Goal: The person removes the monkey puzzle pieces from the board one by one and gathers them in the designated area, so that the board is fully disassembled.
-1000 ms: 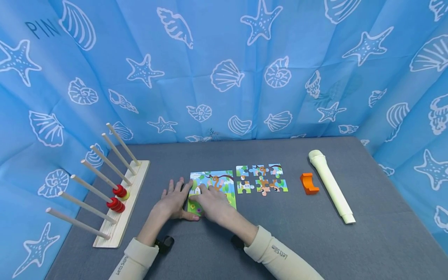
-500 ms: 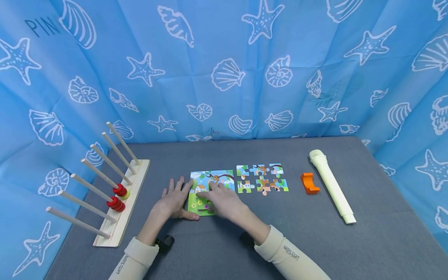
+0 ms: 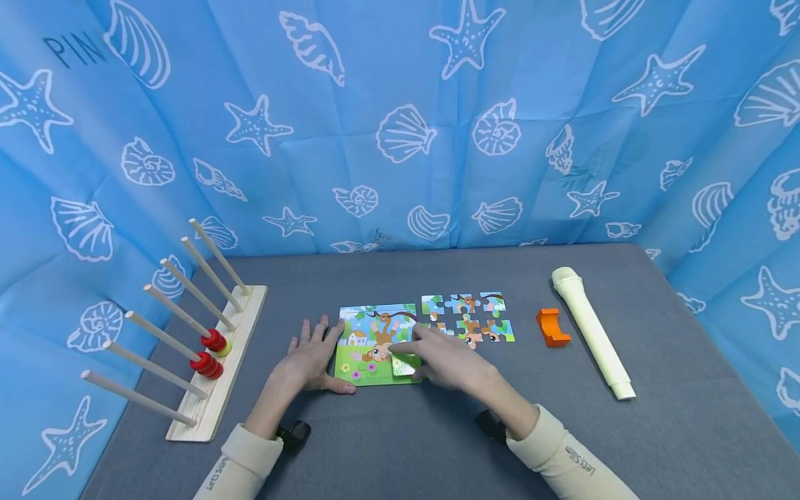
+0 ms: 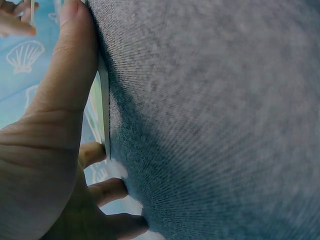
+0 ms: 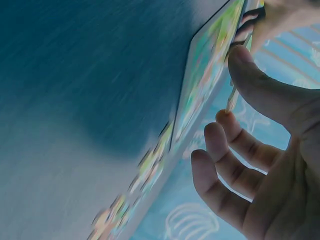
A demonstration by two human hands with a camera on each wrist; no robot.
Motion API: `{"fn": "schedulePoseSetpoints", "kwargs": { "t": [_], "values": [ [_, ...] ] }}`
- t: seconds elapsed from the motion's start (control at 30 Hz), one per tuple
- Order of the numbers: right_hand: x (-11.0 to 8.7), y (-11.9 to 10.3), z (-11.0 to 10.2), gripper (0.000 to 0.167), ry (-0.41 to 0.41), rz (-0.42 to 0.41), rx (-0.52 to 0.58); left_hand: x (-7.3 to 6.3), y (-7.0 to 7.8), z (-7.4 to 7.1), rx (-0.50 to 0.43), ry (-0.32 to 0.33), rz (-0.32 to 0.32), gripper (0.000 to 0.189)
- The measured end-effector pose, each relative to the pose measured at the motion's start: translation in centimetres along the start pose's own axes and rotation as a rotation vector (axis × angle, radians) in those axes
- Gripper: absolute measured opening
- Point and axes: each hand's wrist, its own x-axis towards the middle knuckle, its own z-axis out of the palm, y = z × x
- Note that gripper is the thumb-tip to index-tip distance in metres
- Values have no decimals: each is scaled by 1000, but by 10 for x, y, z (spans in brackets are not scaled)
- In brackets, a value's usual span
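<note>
A puzzle board [image 3: 362,319] with a picture of a hanging monkey, a house and flowers lies on the grey table. My left hand [image 3: 307,360] rests at its left edge, fingers spread on the table and thumb near the lower left corner; the left wrist view shows the thumb [image 4: 67,65] along the board's side. Over the board's lower right part, my right hand [image 3: 446,355] pinches a pale green puzzle piece [image 3: 405,365] between thumb and finger. Seen from the right wrist, the piece [image 5: 231,98] is edge-on, clear of the board, with the other fingers loosely bent.
Several loose puzzle pieces [image 3: 492,301] lie in two rows right of the board. Farther right are an orange curved block [image 3: 551,328] and a cream toy microphone [image 3: 590,330]. A wooden peg stand [image 3: 237,347] with red and yellow rings [image 3: 207,367] stands at left.
My right hand has moved right across the board with the puzzle piece, uncovering the house, the monkey's face and the flowers. My left hand has stayed in place.
</note>
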Motion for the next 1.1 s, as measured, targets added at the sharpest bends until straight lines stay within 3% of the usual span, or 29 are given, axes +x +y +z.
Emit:
{"fn": "schedulePoseSetpoints", "kwargs": {
  "t": [0.33,0.5,0.9,1.1],
  "values": [
    [-25,28,-7,52,-27,79,-13,-1,1,-1,3,-1,-2,126],
    [-32,35,-5,56,-29,77,-24,-1,2,-2,3,-2,-1,126],
    [-34,37,0,61,-56,117,-14,-1,2,-2,-12,-10,-7,126],
    [-35,38,3,53,5,179,1,-1,2,-2,-9,-6,-6,126]
  ]
}}
